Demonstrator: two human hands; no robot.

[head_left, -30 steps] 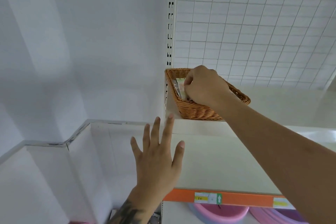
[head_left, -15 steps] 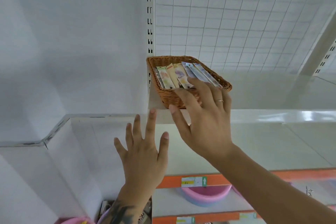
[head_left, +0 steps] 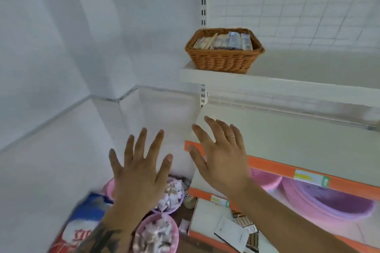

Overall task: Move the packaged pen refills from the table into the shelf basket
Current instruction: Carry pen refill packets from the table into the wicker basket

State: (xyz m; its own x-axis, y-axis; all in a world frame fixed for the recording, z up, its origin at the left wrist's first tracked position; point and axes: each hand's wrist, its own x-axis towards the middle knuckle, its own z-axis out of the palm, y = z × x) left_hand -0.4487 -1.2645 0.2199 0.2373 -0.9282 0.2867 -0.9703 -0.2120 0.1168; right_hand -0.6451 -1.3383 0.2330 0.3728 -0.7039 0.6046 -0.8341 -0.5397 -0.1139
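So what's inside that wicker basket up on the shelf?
The wicker basket holds flat packaged refills, standing side by side. The near wall hides their lower ends and the basket's bottom.

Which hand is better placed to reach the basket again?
Right, probably. The right hand is open, empty and below the basket; the left hand is farther left.
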